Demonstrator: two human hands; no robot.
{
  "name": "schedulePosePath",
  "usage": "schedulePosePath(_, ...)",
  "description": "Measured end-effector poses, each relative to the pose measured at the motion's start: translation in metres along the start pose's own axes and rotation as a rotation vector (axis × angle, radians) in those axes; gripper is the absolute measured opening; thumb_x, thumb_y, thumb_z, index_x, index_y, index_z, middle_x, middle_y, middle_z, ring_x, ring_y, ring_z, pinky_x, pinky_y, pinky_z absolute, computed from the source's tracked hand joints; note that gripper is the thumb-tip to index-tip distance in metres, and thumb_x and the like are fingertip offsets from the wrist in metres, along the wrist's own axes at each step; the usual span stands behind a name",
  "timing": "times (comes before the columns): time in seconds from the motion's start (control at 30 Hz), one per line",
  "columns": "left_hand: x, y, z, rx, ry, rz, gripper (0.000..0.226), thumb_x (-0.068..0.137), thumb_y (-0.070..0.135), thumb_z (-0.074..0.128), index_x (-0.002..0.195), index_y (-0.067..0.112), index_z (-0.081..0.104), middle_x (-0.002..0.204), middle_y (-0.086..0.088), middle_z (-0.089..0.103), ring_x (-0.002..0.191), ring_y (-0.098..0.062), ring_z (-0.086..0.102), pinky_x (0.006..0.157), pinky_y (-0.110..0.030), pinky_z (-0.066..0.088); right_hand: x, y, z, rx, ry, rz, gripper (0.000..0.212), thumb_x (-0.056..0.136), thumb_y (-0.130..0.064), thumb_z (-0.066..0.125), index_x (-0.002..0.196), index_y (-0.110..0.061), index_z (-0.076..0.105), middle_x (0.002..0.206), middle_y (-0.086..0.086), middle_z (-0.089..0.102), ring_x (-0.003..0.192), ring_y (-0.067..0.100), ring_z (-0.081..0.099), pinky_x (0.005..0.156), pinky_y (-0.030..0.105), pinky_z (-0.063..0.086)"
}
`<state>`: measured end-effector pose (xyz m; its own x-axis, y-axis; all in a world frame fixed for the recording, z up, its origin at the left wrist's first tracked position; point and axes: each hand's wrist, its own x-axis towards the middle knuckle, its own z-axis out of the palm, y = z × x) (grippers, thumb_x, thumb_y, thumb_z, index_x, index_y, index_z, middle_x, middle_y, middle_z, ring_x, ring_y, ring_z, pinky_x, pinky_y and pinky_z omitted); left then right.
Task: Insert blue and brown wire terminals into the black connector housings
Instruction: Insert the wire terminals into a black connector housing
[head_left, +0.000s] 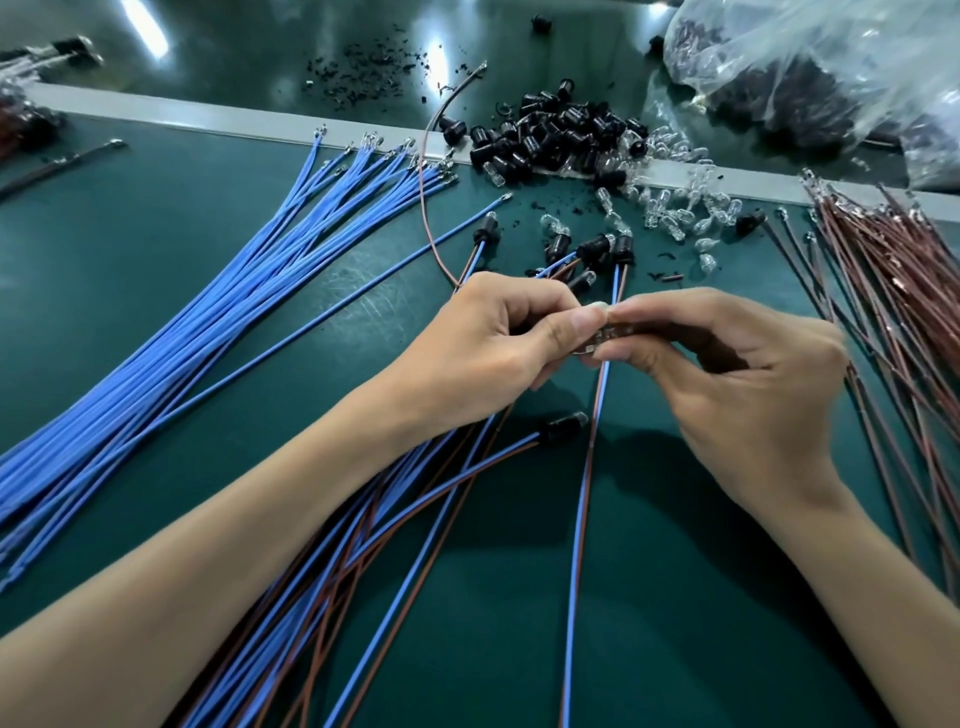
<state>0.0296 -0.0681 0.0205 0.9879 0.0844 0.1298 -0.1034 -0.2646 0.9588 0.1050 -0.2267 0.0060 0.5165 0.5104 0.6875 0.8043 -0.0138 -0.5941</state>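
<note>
A paired blue and brown wire (581, 519) is pinched between the curled fingers of the left hand (498, 338) and right hand (737, 374) above the green worktop (701, 597).

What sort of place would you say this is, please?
Probably a factory wire-harness assembly bench: loose blue wires with crimped ends, a heap of black connector housings beside glass bulbs, and the left hand and right hand pinching a small part on a blue-and-brown wire pair.

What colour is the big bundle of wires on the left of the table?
Those wires are blue, shown best in the head view.
</note>
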Motion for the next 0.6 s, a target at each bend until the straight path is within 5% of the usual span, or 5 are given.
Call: schedulePosePath(0.6, 0.0, -0.0046, -0.0069, -0.079, -0.1, -0.046, 0.027, 0.089, 0.028, 0.052, 0.067, 0.014, 0.059, 0.045, 0.009, 0.05, 0.039, -0.002, 0.032, 0.043, -0.013, 0.024, 0.0029, -0.0049, 0.0016, 0.034, -0.055, 0.035, 0.022, 0.078, -0.008, 0.077, 0.098, -0.007, 0.069, 0.087, -0.003, 0.071, 0.079, 0.002, 0.07, 0.075, 0.016, 0.051)
